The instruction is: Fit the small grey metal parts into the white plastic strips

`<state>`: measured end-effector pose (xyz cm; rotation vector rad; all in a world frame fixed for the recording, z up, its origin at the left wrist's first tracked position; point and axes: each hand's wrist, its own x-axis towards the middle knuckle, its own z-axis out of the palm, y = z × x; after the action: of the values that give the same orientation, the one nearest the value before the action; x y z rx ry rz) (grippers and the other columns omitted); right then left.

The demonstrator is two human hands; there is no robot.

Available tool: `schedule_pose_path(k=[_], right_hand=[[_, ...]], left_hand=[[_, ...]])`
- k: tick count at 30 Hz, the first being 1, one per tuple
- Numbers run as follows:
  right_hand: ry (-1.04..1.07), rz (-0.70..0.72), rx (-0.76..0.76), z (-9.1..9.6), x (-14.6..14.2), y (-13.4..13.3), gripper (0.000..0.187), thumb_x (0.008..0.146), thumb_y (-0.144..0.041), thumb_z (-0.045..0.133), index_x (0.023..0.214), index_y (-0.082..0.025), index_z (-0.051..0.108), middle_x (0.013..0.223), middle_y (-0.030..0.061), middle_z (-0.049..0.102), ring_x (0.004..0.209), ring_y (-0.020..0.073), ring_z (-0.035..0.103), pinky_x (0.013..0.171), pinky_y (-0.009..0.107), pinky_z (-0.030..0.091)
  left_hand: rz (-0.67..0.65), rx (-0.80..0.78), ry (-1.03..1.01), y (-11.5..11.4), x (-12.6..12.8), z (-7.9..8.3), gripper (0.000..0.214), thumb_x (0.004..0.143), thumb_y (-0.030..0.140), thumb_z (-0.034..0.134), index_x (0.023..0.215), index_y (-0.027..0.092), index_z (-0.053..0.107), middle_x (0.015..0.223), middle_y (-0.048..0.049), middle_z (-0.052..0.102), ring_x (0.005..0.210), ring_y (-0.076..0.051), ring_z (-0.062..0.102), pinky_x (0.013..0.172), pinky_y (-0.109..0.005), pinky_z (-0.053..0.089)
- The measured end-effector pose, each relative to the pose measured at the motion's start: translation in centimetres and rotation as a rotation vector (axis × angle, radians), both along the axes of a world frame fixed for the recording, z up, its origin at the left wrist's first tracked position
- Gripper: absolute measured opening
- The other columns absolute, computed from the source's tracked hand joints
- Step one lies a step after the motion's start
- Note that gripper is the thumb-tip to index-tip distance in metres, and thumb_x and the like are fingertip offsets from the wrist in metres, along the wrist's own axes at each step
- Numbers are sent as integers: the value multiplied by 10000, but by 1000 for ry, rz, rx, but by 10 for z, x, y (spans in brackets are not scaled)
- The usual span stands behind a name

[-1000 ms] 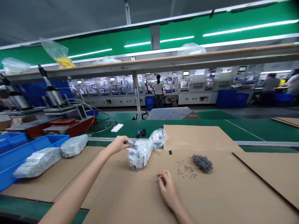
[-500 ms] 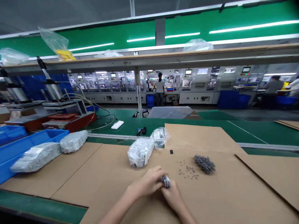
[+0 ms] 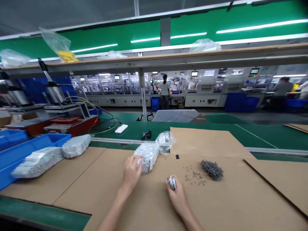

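Left hand (image 3: 131,173) against a clear plastic bag of white parts (image 3: 147,157), grip unclear; right hand (image 3: 177,197) closed around a small grey-white piece (image 3: 172,183), both on a cardboard sheet (image 3: 84,179), just beside scattered dark bits (image 3: 194,175).

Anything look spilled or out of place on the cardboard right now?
Yes: small dark parts lie scattered on the cardboard sheet, apart from the compact heap of similar parts, just right of the right hand, so they look spilled.

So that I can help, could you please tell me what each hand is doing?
Left hand: touching the bagged parts, grip unclear.
Right hand: closed on a small silvery bundle.
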<state>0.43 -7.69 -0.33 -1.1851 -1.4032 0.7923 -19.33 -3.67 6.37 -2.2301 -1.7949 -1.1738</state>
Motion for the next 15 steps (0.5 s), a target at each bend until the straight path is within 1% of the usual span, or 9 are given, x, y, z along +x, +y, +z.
schedule_pose_path(k=[2,3,6,8,10,12,13,14,15], right_hand=[[31,3,16,1,-2,0,200,768,-386,440,773,-187,459,658,-15,483,604,131,467,573,209,383],[41,14,23,1,-3,0,195,765,-382,445,774,-188,452,658,-19,477,599,127,461,568,204,378],[15,78,-4,1,-4,0,183,733,-367,490,717,-188,452,621,-29,472,573,122,451,539,198,363],[-8,86,-43,-1,-3,2,193,706,-363,519,658,-189,452,567,-42,452,532,117,433,507,198,350],[26,57,-67,-3,-1,5,204,693,-373,530,648,-186,463,554,-45,442,518,114,425,495,201,347],[122,68,-107,-3,1,8,221,702,-398,515,722,-178,499,569,-37,453,506,112,427,476,204,352],[183,92,-134,-2,2,9,250,709,-412,504,788,-174,514,586,-30,466,502,111,432,466,205,356],[245,123,-159,0,2,8,294,715,-426,496,862,-172,518,615,-17,486,501,112,441,458,207,361],[304,155,-178,2,2,8,343,716,-440,491,931,-174,512,666,2,514,510,113,455,456,210,368]], left_hand=[[125,20,82,16,-18,5,260,781,277,400,1007,203,505,963,-83,511,896,-230,454,797,-368,341],[153,8,114,23,-26,5,237,762,288,429,950,188,534,928,-85,522,866,-233,463,776,-366,349],[101,-91,156,35,-37,2,139,720,279,481,761,174,563,802,-64,564,793,-222,495,727,-334,369],[79,-147,100,34,-38,5,122,720,281,478,741,184,550,751,-42,584,756,-208,518,687,-304,383],[116,-143,1,27,-35,17,142,736,306,458,775,198,542,742,-25,597,727,-192,535,651,-277,390],[166,-65,-87,15,-28,36,178,756,341,431,823,212,532,776,-16,600,709,-169,540,643,-258,390],[158,-27,-113,9,-23,46,196,755,361,433,850,215,525,805,-15,599,717,-158,538,652,-249,391],[93,-39,-117,2,-17,54,209,748,374,446,865,217,521,817,-13,598,714,-147,535,654,-238,393],[-26,-108,-96,-4,-9,60,211,731,383,472,844,214,526,778,-4,599,672,-134,532,626,-224,399]])
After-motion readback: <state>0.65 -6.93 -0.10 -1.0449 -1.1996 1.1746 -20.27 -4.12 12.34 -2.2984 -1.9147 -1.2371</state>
